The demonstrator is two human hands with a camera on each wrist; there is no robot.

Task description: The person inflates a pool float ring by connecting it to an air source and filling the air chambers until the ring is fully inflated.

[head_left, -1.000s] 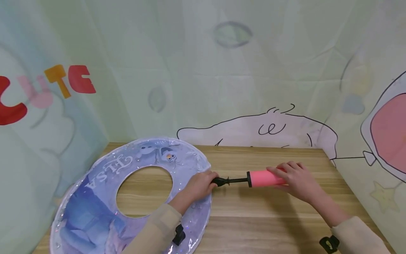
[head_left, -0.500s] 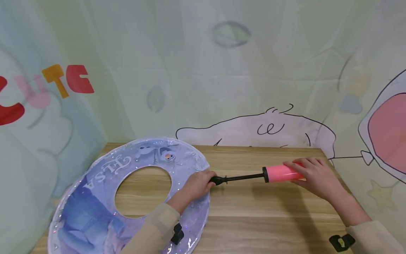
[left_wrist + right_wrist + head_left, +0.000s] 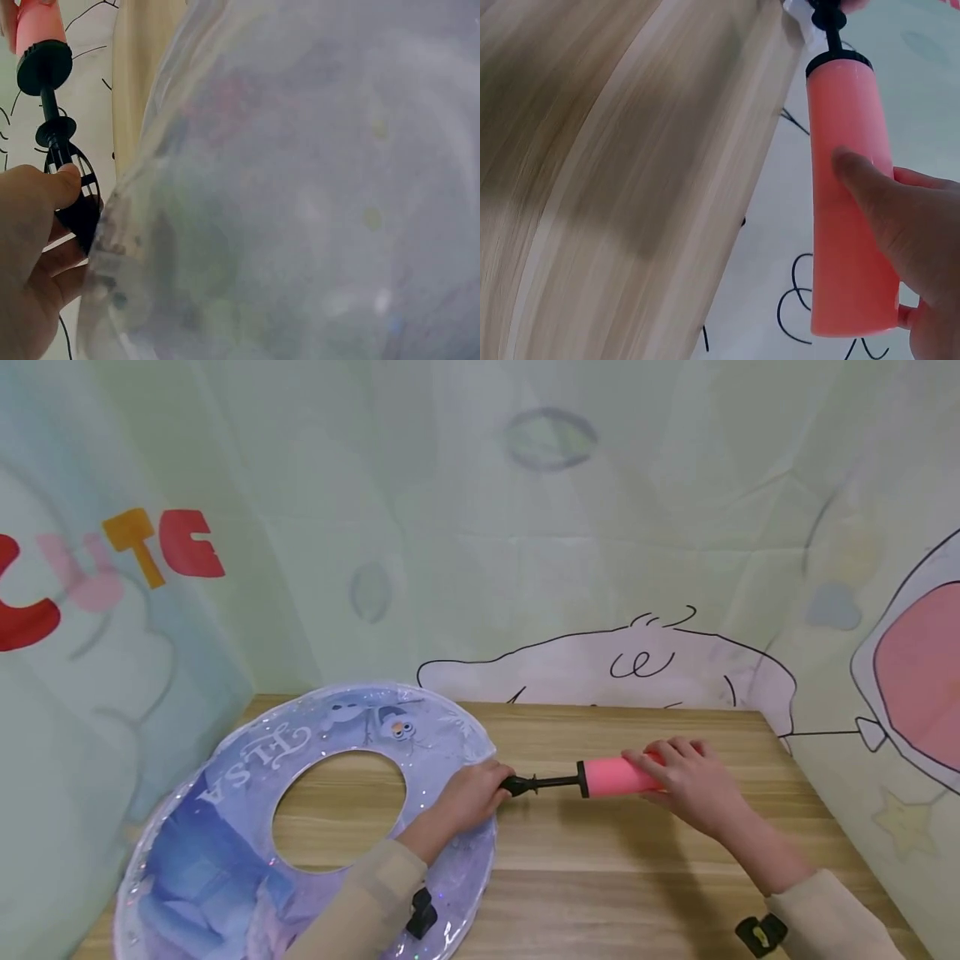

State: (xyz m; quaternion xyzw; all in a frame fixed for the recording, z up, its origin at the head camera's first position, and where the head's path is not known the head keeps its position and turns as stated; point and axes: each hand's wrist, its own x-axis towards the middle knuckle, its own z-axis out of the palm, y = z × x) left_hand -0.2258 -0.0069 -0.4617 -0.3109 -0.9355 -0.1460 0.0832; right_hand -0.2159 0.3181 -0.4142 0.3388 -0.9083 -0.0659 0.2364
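Hand pump (image 3: 582, 779): horiz. in head view, at 3 o'clock of the swim ring (image 3: 217, 827), above wood-grain tabletop (image 3: 585, 927). Barrel (image 3: 844, 240): plain coral-pink cyl., smooth, slight sheen; in R wrist view the shade deepens twd the 6 o'clock end, which has a rounded edge. End cap (image 3: 838, 57): blk, wider than barrel, ridged rim. Rod (image 3: 557, 782): thin, straight, blk; short length exposed betw. cap & end fitting (image 3: 81, 217). End fitting: blk, tapered, w/ round flange (image 3: 55, 130) & openwork loop. Tip hidden; can't tell if seated in ring.

L hand (image 3: 467, 797): holds end fitting betw. thumb & fingers, at ring's 3 o'clock edge. R hand (image 3: 693, 785): grips barrel nr its 3 o'clock end (head view), thumb laid on the side.

Swim ring: lilac-blue, glossy, glitter flecks; "ELSA" lettering (image 3: 258, 764) approx. 10 o'clock, snowman print (image 3: 397, 727) approx. 1 o'clock. Sleeves (image 3: 832, 914): beige.
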